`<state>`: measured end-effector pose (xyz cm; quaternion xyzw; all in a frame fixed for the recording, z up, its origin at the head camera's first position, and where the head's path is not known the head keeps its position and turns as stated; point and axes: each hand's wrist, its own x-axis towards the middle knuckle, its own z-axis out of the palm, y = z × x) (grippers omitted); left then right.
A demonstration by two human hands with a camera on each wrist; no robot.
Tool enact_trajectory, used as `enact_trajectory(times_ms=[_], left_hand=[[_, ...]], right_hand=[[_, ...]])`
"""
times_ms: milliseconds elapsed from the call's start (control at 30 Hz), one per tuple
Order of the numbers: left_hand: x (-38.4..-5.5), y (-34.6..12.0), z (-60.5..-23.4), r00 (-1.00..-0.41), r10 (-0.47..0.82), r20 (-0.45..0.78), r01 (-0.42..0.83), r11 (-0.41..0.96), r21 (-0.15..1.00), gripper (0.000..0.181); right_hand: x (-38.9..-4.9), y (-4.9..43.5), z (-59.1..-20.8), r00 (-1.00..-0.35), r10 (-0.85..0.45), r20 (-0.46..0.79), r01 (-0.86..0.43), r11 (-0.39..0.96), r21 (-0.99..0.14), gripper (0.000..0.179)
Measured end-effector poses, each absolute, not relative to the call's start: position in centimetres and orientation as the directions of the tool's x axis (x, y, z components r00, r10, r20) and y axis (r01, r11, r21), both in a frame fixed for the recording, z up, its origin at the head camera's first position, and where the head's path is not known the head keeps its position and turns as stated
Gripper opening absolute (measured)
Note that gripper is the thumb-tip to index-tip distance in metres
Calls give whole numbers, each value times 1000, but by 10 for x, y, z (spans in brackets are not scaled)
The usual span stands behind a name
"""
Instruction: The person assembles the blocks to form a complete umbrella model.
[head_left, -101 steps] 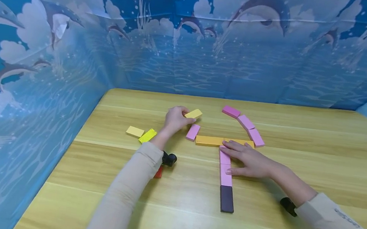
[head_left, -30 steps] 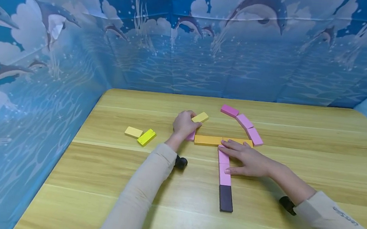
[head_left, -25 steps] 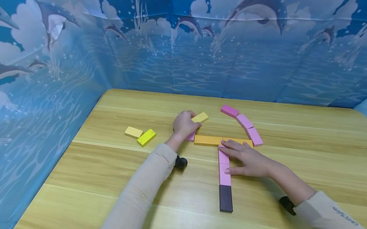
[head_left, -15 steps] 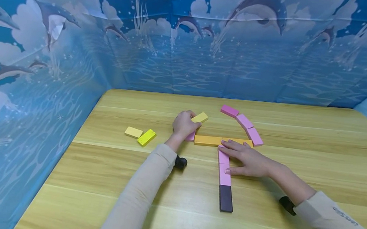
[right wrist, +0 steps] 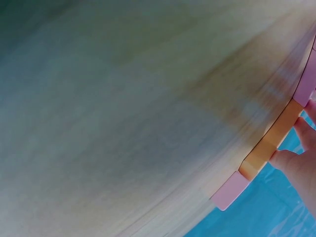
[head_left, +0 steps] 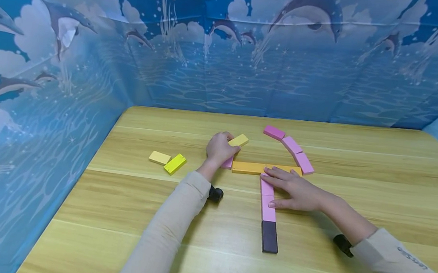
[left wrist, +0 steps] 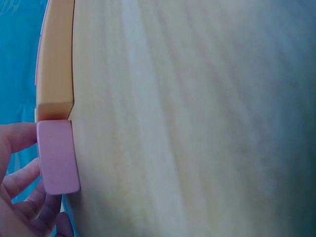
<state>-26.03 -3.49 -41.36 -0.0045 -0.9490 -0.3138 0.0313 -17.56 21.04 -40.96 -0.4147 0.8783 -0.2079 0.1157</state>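
Observation:
Near the far left end of the figure, my left hand (head_left: 219,149) pinches a pale yellow block (head_left: 239,139) between thumb and fingers. Just below it lies a pink block (head_left: 228,163), partly covered by the hand; in the left wrist view this pink block (left wrist: 58,158) abuts the orange block (left wrist: 55,59). My right hand (head_left: 297,189) rests with fingers spread across the right orange block (head_left: 297,169) and the top of a pink column (head_left: 268,210). A black block (head_left: 270,237) ends that column. The left orange block (head_left: 248,168) lies flat between the hands.
Three pink blocks (head_left: 292,145) curve from the far side toward the right orange end. To the left lie a pale yellow block (head_left: 159,157) and a bright yellow one (head_left: 175,164). A blue dolphin-print sheet (head_left: 226,66) hangs behind the wooden table (head_left: 309,270).
Over the first couple of seconds my left hand moved slightly right with the pale yellow block; a red block went out of sight at the left sleeve. The right hand stayed in place.

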Motion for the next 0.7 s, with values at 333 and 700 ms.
enact_trajectory(times_ms=[333, 700], left_hand=[[-260, -35, -412, -999, -10, 51, 22, 804, 595, 35], [-263, -48, -404, -999, -1, 36, 21, 792, 610, 37]], right_hand=[[-176, 211, -410, -628, -778, -29, -681, 567, -463, 71], [-175, 211, -411, -626, -780, 2, -694, 556, -456, 71]])
